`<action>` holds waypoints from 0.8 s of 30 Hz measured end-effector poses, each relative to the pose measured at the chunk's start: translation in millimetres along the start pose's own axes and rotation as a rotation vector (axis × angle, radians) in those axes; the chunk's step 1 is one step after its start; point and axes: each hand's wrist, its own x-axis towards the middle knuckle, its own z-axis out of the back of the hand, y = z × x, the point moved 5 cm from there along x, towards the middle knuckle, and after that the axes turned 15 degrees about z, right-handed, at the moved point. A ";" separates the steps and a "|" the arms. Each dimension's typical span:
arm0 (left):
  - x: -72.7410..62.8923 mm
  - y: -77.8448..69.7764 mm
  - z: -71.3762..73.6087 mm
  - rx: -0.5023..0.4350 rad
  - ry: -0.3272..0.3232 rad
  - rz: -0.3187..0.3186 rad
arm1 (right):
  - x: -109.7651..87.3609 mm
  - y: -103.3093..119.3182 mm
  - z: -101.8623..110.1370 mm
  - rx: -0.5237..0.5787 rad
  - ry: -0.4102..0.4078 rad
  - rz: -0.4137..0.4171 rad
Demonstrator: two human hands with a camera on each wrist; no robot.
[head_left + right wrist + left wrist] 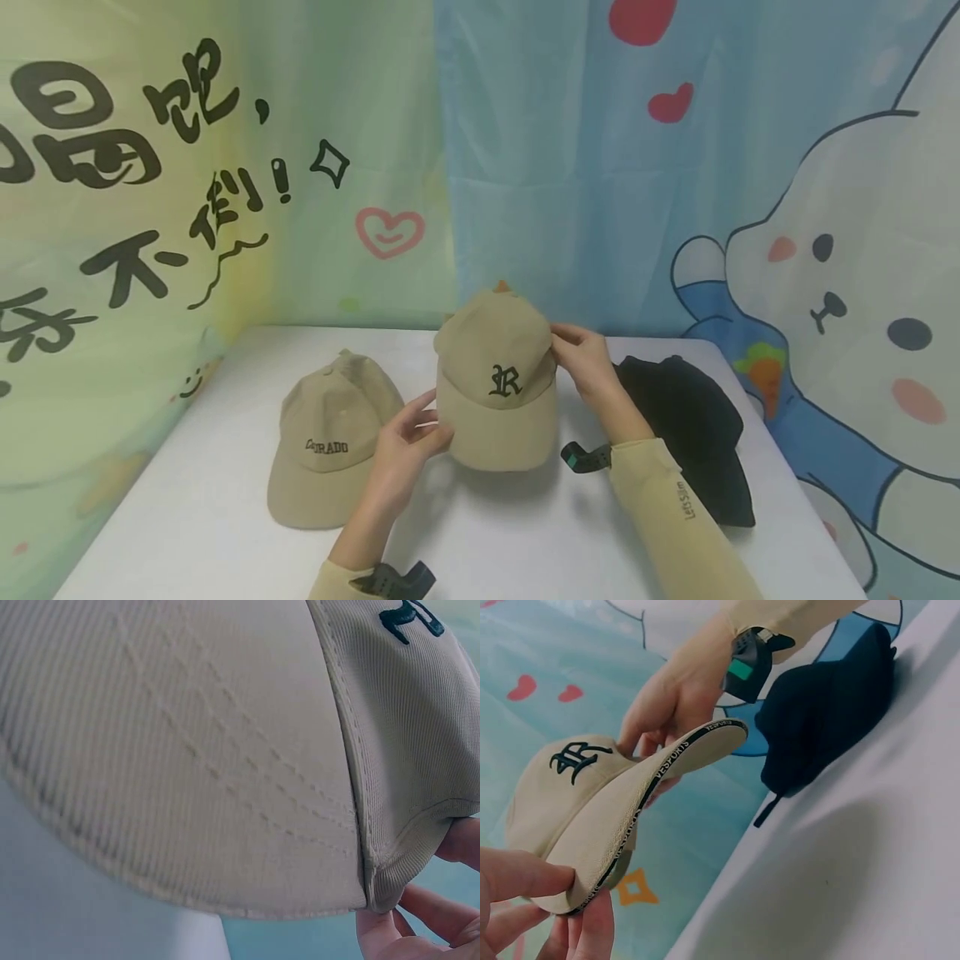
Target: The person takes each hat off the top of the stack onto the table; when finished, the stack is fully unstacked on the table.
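Observation:
A beige baseball cap (pixel 497 433) with a dark embroidered R is held up over the middle of the white table, its brim towards me. My left hand (pixel 408 442) pinches the left edge of the brim between thumb and fingers; the left wrist view shows dark lettered trim along that edge. At the cap's right side, my right hand (pixel 588 367) grips the crown's lower edge near the brim's corner. In the right wrist view the brim (pixel 187 765) fills much of the picture, with fingers (pixel 435 911) at the crown's edge.
Left of my hands, a second beige cap (pixel 337 417) with COLORADO-like lettering lies on the white table (pixel 225 467). A black cap (pixel 690 425) sits at the right, partly behind my right forearm. A printed cloth backdrop (pixel 570 208) hangs behind the table.

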 end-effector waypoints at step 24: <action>-2.3 26.8 22.4 0.029 -0.036 0.024 | -9.2 -37.3 -26.4 0.049 -0.015 -0.088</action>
